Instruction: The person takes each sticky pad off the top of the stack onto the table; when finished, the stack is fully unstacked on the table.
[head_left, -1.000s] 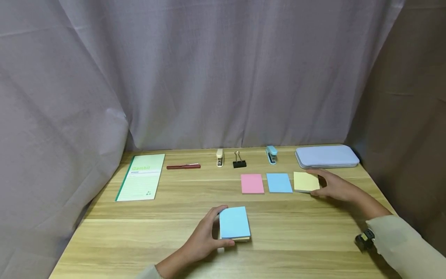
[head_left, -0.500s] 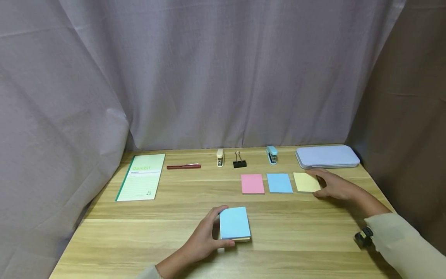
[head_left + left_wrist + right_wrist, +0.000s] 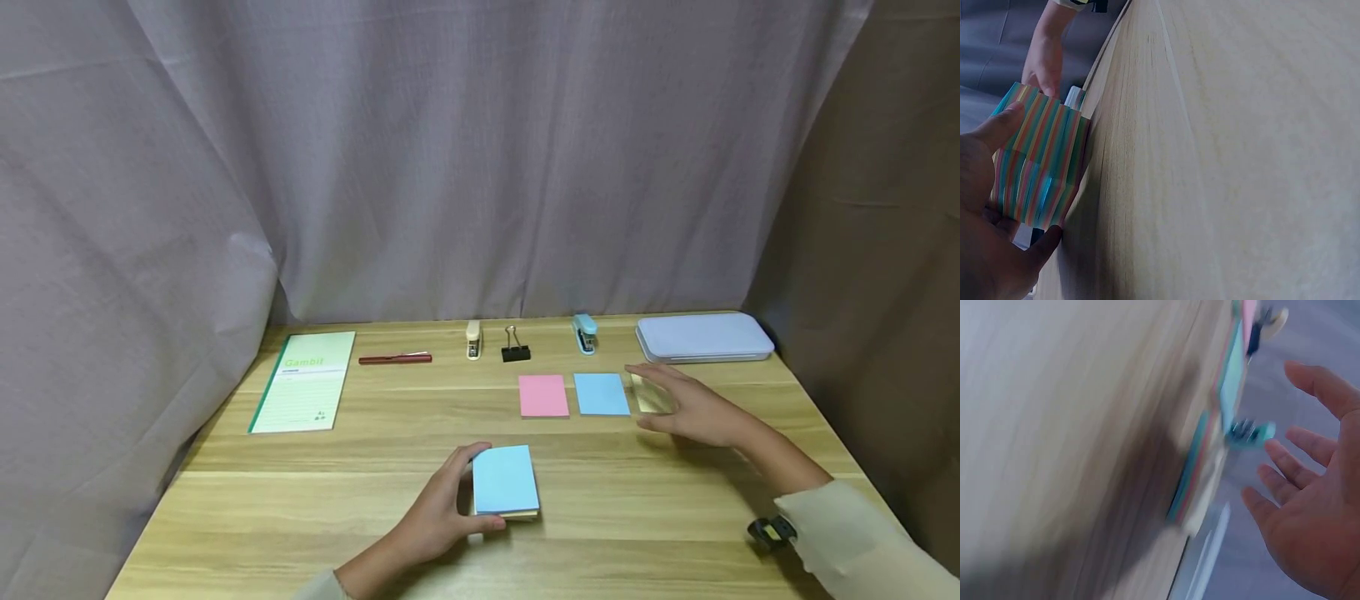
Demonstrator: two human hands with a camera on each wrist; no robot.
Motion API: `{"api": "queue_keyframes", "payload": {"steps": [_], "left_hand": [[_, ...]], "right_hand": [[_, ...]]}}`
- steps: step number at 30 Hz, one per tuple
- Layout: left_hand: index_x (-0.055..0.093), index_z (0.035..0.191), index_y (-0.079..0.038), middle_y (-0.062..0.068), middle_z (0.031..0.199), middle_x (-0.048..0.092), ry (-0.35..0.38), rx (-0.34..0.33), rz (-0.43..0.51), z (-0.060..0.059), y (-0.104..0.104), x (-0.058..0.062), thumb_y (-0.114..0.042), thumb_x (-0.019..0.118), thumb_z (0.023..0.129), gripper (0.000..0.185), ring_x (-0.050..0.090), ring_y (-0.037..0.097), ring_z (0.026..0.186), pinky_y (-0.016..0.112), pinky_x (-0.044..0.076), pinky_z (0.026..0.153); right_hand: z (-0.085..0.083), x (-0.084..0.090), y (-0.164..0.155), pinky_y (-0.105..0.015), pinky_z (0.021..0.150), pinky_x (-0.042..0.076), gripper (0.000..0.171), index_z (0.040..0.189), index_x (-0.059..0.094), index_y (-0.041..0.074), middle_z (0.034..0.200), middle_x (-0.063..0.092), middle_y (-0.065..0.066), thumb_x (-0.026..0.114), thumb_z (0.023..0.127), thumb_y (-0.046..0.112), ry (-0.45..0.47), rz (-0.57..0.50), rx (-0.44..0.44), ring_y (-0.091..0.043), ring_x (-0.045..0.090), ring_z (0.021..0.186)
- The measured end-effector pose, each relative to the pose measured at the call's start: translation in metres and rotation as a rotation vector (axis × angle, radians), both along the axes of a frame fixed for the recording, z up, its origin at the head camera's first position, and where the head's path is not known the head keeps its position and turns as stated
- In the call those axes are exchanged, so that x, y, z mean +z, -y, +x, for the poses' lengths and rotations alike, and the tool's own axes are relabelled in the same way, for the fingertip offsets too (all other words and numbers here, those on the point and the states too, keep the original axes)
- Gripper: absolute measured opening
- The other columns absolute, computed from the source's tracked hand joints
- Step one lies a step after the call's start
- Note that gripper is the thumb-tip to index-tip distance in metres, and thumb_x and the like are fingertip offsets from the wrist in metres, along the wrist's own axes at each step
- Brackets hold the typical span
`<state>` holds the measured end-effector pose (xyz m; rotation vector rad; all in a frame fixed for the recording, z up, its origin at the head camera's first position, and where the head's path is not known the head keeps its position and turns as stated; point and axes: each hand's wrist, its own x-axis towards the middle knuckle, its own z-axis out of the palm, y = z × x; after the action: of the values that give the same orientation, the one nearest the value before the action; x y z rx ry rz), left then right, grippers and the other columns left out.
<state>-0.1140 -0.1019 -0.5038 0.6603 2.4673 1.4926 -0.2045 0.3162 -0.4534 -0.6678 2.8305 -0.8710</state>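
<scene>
In the head view my left hand [image 3: 431, 512] grips a thick stack of sticky notes [image 3: 505, 479] with a blue top sheet, thumb on the near side and fingers on the far side. The left wrist view shows the stack's striped, many-coloured sides [image 3: 1038, 156]. My right hand [image 3: 701, 408] hovers with spread fingers over the yellow sticky note pad [image 3: 652, 396], covering part of it. In the right wrist view the hand [image 3: 1316, 462] holds nothing, and the pad [image 3: 1194, 481] lies below it, blurred. A blue pad [image 3: 602, 393] and a pink pad [image 3: 543, 396] lie in line to its left.
Along the back of the wooden table [image 3: 300, 517] lie a notebook [image 3: 303, 383], a dark red pen [image 3: 395, 358], a cream stapler [image 3: 473, 340], a black binder clip [image 3: 515, 352], a blue stapler [image 3: 584, 333] and a pale flat case [image 3: 705, 337]. Grey curtain [image 3: 450, 167] hangs behind.
My right hand has let go of the yellow pad's right edge and moved left over it, fingers spread. The left hand and its stack stay in place.
</scene>
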Motion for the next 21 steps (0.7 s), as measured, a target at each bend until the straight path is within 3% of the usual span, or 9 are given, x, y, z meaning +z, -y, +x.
{"api": "queue_keyframes", "payload": {"steps": [6,11,21], "left_hand": [[0.041,0.154,-0.014,-0.006,0.138,0.055,0.001,0.0,0.003,0.0,0.0,0.0,-0.03,0.093,0.077,0.095,0.051,0.017,0.13,0.048,0.037,0.116],[0.042,0.154,-0.014,-0.006,0.137,0.056,-0.006,-0.001,0.006,0.0,-0.001,0.0,-0.028,0.093,0.076,0.094,0.052,0.016,0.129,0.046,0.038,0.116],[0.041,0.154,-0.017,-0.007,0.136,0.055,0.004,-0.011,0.01,-0.001,0.0,-0.002,-0.031,0.092,0.078,0.092,0.052,0.018,0.129,0.05,0.038,0.114]], "right_hand": [[0.018,0.004,0.041,-0.072,0.109,0.035,0.081,0.158,0.041,0.014,0.159,0.04,-0.019,0.082,0.089,0.027,0.0,-0.051,0.087,-0.049,0.033,0.146],[0.037,0.01,0.076,-0.072,0.109,0.036,0.082,0.16,0.037,0.025,0.161,0.039,-0.017,0.08,0.091,0.037,0.038,-0.053,0.145,-0.046,0.037,0.146],[0.065,0.005,0.14,-0.061,0.114,0.038,0.082,0.16,0.039,0.022,0.16,0.042,0.0,0.074,0.092,0.053,0.109,-0.127,0.292,-0.028,0.04,0.147]]}}
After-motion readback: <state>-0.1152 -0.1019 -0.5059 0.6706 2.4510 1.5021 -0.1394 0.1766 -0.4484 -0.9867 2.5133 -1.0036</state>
